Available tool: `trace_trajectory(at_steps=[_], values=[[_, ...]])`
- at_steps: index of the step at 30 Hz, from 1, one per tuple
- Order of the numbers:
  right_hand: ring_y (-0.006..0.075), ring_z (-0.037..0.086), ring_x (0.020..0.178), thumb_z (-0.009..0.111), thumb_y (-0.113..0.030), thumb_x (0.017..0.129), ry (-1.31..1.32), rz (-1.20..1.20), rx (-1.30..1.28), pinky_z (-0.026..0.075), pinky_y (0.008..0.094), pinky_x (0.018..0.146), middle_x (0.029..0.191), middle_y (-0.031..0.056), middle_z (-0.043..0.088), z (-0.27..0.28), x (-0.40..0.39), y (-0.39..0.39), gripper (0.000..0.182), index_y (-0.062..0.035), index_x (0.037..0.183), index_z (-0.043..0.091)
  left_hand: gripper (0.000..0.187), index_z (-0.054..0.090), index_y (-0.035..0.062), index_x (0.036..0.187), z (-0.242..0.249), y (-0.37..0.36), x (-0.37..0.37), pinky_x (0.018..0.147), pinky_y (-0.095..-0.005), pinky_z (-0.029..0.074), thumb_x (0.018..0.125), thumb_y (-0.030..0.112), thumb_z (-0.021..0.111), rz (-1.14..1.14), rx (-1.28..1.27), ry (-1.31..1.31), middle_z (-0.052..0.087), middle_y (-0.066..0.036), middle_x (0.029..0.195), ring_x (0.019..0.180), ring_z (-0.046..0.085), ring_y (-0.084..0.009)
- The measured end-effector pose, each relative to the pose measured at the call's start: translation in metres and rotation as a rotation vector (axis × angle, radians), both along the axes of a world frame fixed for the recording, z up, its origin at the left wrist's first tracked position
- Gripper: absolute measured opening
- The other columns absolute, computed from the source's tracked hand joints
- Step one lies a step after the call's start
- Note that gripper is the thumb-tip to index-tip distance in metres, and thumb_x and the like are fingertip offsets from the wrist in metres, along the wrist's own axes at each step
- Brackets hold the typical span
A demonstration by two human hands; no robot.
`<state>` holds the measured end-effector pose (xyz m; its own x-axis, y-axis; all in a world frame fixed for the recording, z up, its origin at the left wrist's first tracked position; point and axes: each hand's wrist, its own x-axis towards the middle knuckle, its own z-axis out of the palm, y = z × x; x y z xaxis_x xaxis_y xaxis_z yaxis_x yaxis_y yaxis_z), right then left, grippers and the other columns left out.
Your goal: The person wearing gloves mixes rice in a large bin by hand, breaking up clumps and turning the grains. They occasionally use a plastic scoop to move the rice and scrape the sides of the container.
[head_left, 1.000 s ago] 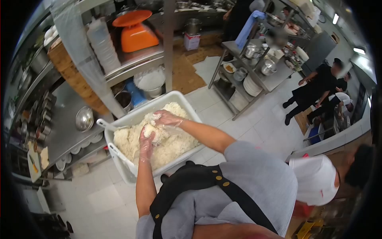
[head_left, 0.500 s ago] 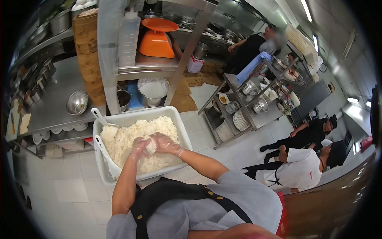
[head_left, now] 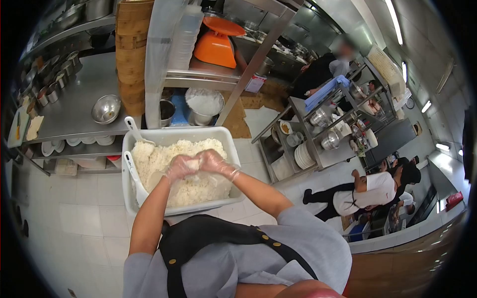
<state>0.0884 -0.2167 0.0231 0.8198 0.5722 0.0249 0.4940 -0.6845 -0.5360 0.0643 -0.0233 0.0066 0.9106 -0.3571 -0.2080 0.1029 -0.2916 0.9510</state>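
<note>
Both of my hands wear clear plastic gloves and meet over a white tub (head_left: 127, 191) heaped with cooked white rice (head_left: 191, 199). My left hand (head_left: 179, 168) curls around one side of a small lump of rice (head_left: 193, 163). My right hand (head_left: 214, 164) closes on the other side, its fingertips against the same lump. Fingers cover most of the lump. Two white rice paddles lie at the tub's left: the upper paddle (head_left: 133, 128) rests with its blade in the rice, and the lower paddle (head_left: 134, 174) leans along the left wall.
Left of the tub, a steel counter (head_left: 79, 116) bears a metal bowl (head_left: 106, 109) and a bamboo steamer stack (head_left: 133, 59). An orange scale (head_left: 216, 47) sits on the shelf beyond. A rack (head_left: 325, 159) stands at right. Co-workers include one person in white (head_left: 367, 192).
My hands have drawn together around the rice lump, which shows less now. The view has shifted, and the person in white at right appears in a different position.
</note>
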Motion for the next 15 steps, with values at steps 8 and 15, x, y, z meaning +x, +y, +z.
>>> trace_trajectory(at_steps=[8, 15], values=[[0.039, 0.058, 0.105, 0.065, -0.016, 0.074, 0.081, -0.208, -0.383, 0.047, 0.0403, 0.092, 0.122, 0.0295, 0.049, -0.031, -0.04, -0.021, 0.061, -0.0121, 0.133, 0.049, 0.046, 0.066, 0.0091, 0.107, -0.062, -0.005, 0.002, 0.082, -0.0343, 0.05, 0.065, 0.023, 0.08, 0.047, 0.291, -0.295, 0.062, -0.021, 0.106, 0.093, 0.064, -0.0297], [0.0378, 0.061, 0.093, 0.061, -0.009, 0.07, -0.178, -0.143, -0.492, 0.048, 0.0419, 0.088, 0.097, 0.027, 0.061, -0.025, -0.042, -0.008, 0.045, 0.0036, 0.113, 0.057, 0.066, 0.041, 0.0179, 0.138, -0.055, -0.028, -0.037, 0.093, -0.0391, 0.047, 0.078, 0.019, 0.067, -0.108, 1.08, -0.483, 0.045, -0.025, 0.132, 0.115, 0.054, -0.0336]])
